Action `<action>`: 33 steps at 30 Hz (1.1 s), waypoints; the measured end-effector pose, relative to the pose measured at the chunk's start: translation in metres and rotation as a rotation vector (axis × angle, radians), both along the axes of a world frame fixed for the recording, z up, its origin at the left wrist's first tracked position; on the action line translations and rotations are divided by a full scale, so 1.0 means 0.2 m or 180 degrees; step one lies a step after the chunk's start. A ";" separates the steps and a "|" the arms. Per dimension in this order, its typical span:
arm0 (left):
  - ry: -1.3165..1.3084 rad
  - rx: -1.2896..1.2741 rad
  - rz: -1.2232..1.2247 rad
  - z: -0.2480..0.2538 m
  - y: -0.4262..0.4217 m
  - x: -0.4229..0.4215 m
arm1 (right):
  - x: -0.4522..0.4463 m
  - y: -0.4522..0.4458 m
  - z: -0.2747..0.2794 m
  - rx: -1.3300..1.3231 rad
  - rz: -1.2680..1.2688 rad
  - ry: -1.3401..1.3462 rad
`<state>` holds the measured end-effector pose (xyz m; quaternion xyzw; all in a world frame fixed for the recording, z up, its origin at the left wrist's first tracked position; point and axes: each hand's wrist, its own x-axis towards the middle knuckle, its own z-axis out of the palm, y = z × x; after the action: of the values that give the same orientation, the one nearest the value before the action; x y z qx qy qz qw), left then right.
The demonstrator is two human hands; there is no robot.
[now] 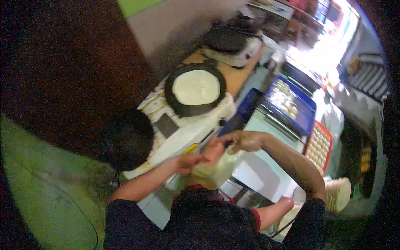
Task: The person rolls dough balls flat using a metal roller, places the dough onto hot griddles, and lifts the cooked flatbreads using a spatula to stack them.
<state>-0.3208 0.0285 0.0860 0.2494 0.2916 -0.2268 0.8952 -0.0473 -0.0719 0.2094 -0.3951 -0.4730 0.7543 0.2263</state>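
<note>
One limp, pale sheet (218, 170), right hand (246, 141) pinched on it; left hand (190, 163) half-curled, hold unclear.

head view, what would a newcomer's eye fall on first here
Likely the pale round flatbread on its dark pan, above centre. Then the limp pale sheet in the right hand, just below centre. Off to the right, rows of pale balls fill a red tray.

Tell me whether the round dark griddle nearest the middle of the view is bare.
No, a pale round sheet lies on the griddle, with the dark edge showing around it.
</note>
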 end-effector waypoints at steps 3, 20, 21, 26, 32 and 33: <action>0.0217 0.1728 0.1094 0.46 0.30 -0.48 | -0.37 0.52 0.12 0.0711 0.0415 -0.0645; 0.0647 0.6711 -0.0956 0.35 0.46 -1.62 | -1.41 1.25 -0.59 0.3979 0.1320 -0.2475; 0.0647 0.6473 -0.0818 0.33 0.44 -1.60 | -1.41 1.21 -0.51 0.3974 0.1168 -0.2390; 0.1760 0.7015 0.0410 0.03 0.75 -1.38 | -1.77 1.37 -0.71 0.4029 -0.0383 -0.2432; 0.2812 0.6493 0.0695 0.12 0.70 -1.35 | -1.64 1.35 -0.54 0.4556 0.0416 -0.3075; 0.2860 0.6431 0.0544 0.10 0.65 -1.35 | -1.63 1.28 -0.61 0.4527 0.0508 -0.2809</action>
<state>-0.5918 0.1592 0.1061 0.7388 0.6568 0.1080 0.1055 -0.3738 0.1832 0.0870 -0.3824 -0.9073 0.0666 0.1617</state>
